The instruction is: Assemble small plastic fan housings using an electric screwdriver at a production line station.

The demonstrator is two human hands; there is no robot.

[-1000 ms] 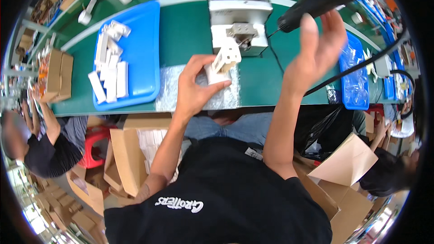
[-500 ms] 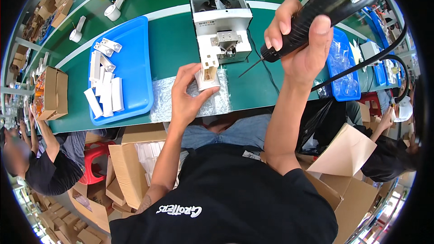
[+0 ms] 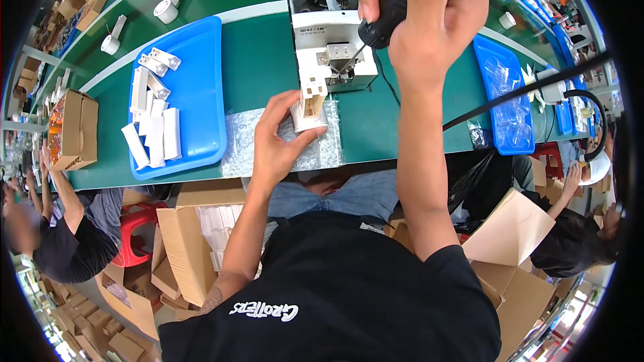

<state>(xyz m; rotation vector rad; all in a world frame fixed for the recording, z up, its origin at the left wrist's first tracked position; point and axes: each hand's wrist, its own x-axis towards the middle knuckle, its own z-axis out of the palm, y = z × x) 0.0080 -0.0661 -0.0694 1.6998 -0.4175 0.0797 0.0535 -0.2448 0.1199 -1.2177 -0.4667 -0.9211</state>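
My left hand grips a white plastic housing with a rounded base, thumb and fingers on either side. The housing stands with its open, slotted side up, over a sheet of clear bubble wrap. In my raised right hand is a black electric screwdriver, its upper body cut off by the picture's top edge. The thin bit slants down to the metal outlet of a grey-white screw feeder just beyond the housing. Whether a screw sits on the bit is too small to tell.
A blue tray at left carries several white plastic parts. Clear plastic pieces lie in another blue tray at right. The screwdriver's black cable crosses the right side. A cardboard box stands far left. People sit at both sides.
My right hand has moved up and left with the screwdriver, bringing the bit from open air beside the feeder to its outlet. My left hand still holds the housing in place.
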